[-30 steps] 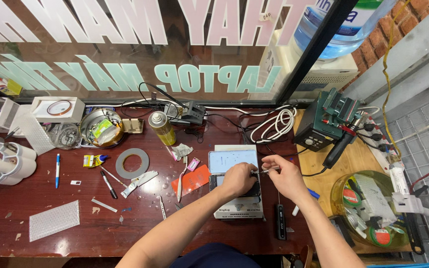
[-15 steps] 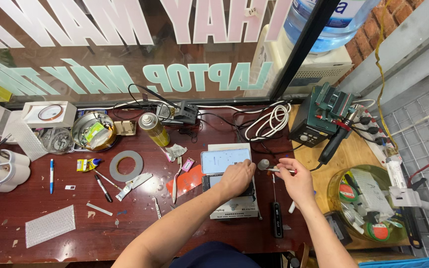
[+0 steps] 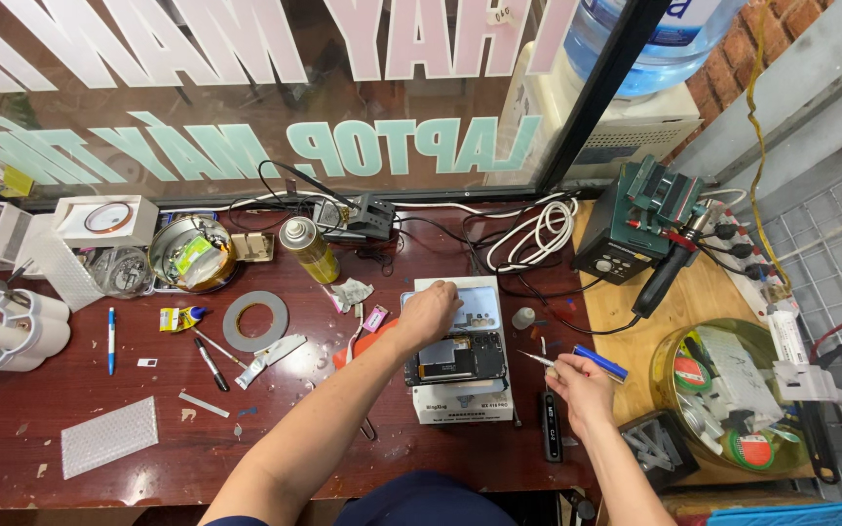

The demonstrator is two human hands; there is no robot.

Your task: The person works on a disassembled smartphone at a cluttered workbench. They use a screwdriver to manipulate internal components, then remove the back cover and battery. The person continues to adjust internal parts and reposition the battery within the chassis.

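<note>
left hand (image 3: pixel 428 314) covers the upper left part of the opened phone (image 3: pixel 460 358); what its fingertips touch cannot be told. right hand (image 3: pixel 582 385) hides the handle of the tweezers (image 3: pixel 540 359), only the tip shows. both forearms cut off by the bottom edge. water bottle (image 3: pixel 657 34) cut by the top edge. parts inside the glass bowl (image 3: pixel 723 394) at the counter's right end too small to identify.

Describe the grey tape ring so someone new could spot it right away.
Start at the dark red workbench, then look left of the left hand. The tape ring lies flat below the gold spray can: the only flat grey hoop with an open middle there.
</note>
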